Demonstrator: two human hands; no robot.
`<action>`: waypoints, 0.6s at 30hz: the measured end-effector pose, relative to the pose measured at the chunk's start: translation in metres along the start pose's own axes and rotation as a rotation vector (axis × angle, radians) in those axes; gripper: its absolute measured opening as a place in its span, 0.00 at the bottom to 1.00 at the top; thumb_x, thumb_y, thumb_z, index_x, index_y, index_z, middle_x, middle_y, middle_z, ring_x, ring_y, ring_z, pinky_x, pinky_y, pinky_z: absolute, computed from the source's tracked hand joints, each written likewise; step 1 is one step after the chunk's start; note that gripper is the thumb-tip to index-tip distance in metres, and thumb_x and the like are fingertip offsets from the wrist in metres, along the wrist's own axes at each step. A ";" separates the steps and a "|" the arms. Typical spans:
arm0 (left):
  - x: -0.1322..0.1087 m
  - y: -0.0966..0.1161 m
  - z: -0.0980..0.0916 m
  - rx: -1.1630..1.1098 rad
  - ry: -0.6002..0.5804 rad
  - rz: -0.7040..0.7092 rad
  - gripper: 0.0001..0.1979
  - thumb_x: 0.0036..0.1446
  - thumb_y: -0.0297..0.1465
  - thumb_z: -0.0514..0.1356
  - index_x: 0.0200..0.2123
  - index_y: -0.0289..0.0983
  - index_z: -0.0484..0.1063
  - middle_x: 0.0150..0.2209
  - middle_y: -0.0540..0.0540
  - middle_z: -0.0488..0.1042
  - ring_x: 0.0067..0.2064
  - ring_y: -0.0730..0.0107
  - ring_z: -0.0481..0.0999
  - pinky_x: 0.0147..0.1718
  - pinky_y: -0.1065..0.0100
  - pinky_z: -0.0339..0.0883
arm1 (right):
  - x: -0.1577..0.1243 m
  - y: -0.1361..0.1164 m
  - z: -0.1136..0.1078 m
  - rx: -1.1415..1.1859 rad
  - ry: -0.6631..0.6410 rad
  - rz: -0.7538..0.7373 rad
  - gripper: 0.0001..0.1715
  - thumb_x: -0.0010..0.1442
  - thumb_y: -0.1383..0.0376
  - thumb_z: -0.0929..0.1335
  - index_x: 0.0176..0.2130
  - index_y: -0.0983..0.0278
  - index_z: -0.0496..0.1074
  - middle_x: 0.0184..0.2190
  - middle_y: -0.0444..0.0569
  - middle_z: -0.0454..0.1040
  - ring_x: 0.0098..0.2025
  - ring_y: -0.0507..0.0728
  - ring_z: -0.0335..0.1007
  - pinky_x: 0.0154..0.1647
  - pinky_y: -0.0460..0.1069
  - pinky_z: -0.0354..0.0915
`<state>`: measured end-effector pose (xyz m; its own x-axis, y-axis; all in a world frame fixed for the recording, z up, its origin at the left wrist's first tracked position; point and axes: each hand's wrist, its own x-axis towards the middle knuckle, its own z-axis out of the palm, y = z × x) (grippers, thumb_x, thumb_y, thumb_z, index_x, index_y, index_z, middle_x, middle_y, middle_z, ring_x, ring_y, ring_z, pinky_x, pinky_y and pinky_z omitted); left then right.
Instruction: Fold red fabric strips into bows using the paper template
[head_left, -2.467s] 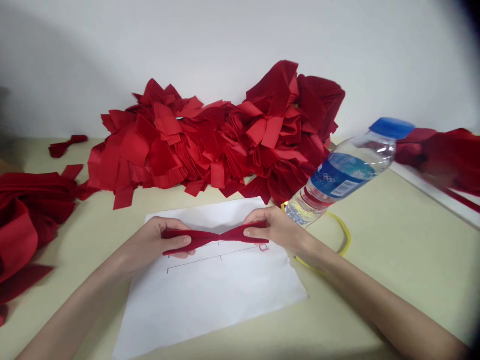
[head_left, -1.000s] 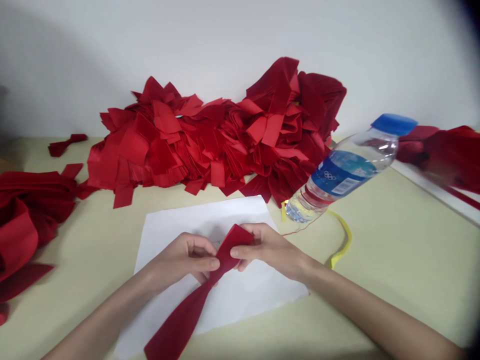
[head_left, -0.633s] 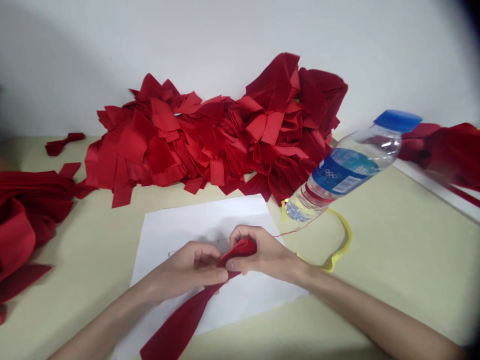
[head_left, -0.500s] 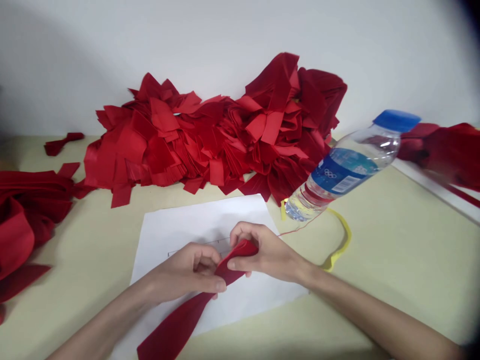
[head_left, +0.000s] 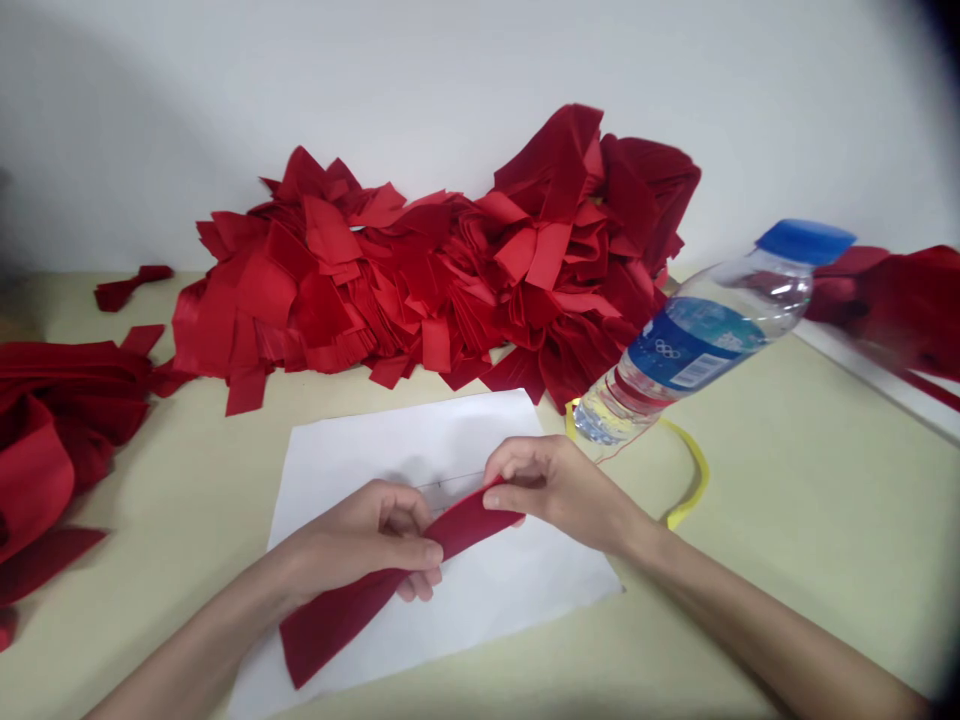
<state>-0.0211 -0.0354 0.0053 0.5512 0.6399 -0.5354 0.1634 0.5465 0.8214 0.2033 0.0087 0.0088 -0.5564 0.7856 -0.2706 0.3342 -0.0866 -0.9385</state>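
Observation:
A red fabric strip (head_left: 341, 622) stretches between my two hands above a white paper sheet (head_left: 517, 590) with thin drawn lines. My left hand (head_left: 382, 540) pinches its middle between thumb and fingers, and the strip's loose end hangs toward the lower left. At the strip's upper right end, my right hand (head_left: 536, 492) grips it with thumb and bent fingers. The part between the hands is spread fairly flat. Some fingertips of both hands are behind the fabric.
A large heap of red strips (head_left: 420, 290) lies along the wall, with another pile (head_left: 67, 420) at the left. A tilted water bottle (head_left: 690, 340) with a blue cap is right of the paper, near a yellow band (head_left: 697, 470). More red fabric (head_left: 900, 300) is far right.
My right hand has moved slightly right and up along the strip's end. The strip, folded over at that end before, is now flatter, and its loose lower end has risen.

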 end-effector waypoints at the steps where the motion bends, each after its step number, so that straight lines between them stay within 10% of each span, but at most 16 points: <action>1: 0.000 0.000 0.001 0.003 0.002 0.003 0.08 0.51 0.31 0.63 0.27 0.34 0.66 0.30 0.46 0.78 0.34 0.67 0.77 0.36 0.65 0.70 | -0.001 -0.001 0.002 -0.018 0.007 -0.003 0.07 0.52 0.65 0.70 0.30 0.66 0.68 0.22 0.42 0.70 0.24 0.47 0.63 0.25 0.43 0.60; 13: 0.001 -0.001 -0.004 0.043 -0.041 0.064 0.11 0.49 0.32 0.65 0.36 0.34 0.72 0.33 0.47 0.77 0.35 0.70 0.75 0.34 0.71 0.66 | 0.001 -0.006 -0.006 -0.057 0.035 -0.015 0.08 0.54 0.64 0.68 0.30 0.65 0.65 0.21 0.40 0.67 0.22 0.46 0.63 0.24 0.43 0.62; 18: 0.001 -0.002 -0.005 0.214 0.048 0.087 0.06 0.51 0.31 0.62 0.34 0.35 0.74 0.28 0.51 0.74 0.31 0.72 0.73 0.32 0.71 0.64 | -0.003 -0.006 -0.004 -0.388 0.135 -0.342 0.05 0.56 0.67 0.67 0.37 0.64 0.67 0.40 0.48 0.70 0.42 0.52 0.68 0.43 0.49 0.66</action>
<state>-0.0246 -0.0330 0.0020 0.5318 0.7078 -0.4650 0.2897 0.3639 0.8852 0.2057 0.0094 0.0160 -0.5885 0.8033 0.0911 0.4218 0.4012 -0.8131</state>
